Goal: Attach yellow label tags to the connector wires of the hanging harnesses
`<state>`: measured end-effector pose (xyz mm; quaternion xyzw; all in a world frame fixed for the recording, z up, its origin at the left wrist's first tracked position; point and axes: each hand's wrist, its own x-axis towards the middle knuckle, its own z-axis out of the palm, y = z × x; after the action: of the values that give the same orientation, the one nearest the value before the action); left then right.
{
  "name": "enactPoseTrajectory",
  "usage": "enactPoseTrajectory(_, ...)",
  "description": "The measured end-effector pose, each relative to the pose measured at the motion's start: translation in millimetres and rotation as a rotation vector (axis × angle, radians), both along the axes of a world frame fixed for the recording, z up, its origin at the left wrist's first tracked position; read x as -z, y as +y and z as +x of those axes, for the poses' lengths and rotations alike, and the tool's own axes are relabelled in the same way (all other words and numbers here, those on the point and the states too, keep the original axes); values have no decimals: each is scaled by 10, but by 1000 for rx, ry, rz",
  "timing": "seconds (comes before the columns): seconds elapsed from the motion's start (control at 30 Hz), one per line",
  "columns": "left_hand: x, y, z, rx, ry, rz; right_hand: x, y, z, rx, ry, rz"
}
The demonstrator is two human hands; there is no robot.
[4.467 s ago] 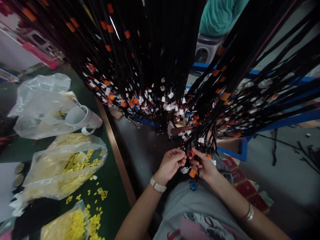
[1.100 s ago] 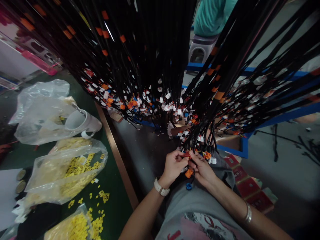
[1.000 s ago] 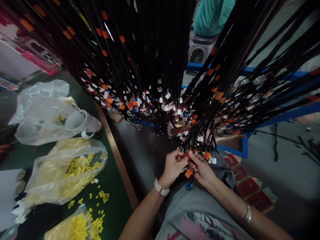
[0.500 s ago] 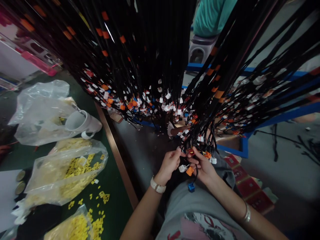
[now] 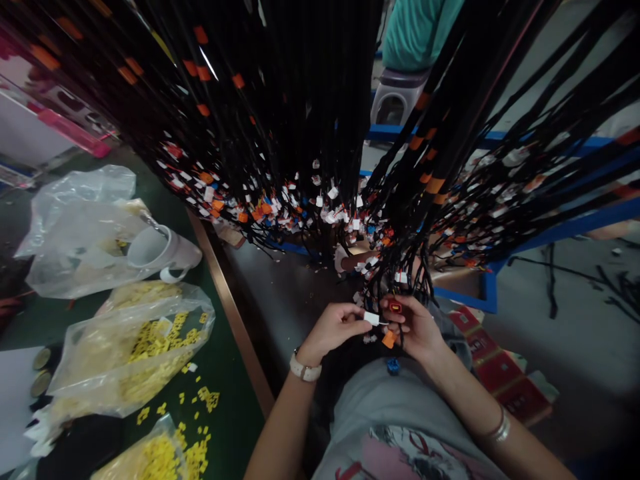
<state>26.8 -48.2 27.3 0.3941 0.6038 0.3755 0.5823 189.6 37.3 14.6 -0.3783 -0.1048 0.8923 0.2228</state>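
Observation:
Between thumb and fingers, my left hand (image 5: 340, 327) pinches a white connector (image 5: 371, 318) that has a thin white wire running from it. My right hand (image 5: 416, 327) is closed around a red connector (image 5: 395, 307) with a yellow centre, and black cable ends pass through its fingers. An orange connector (image 5: 389, 338) dangles just below the right fingers. Lower down, a blue connector (image 5: 393, 365) hangs in front of the grey shirt. Both hands are at the lower end of a hanging bundle of black wire harnesses (image 5: 415, 247).
On the left, a green table (image 5: 240, 427) with a brown edge bears plastic bags (image 5: 75, 363) of small yellow parts, loose pieces and a white mug (image 5: 183, 253). A blue metal frame (image 5: 493, 293) stands ahead right. Red boxes (image 5: 493, 363) lie at right. A person in teal (image 5: 420, 33) is beyond.
My left hand has drawn slightly back and down and now grips the white connector. The red connector has shifted a little right with my right hand.

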Motion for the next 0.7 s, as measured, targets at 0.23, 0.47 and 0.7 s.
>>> enactPoseTrajectory(0.23, -13, 11, 128, -126, 74, 161, 29, -23, -4, -80, -123, 87)
enactPoseTrajectory(0.47, -18, 16, 213, -208, 224, 192, 92, -40, 3, -94, -186, 152)
enactPoseTrajectory(0.7, -31, 13, 224, -298, 246, 163, 110, -64, 25, -134, -92, 244)
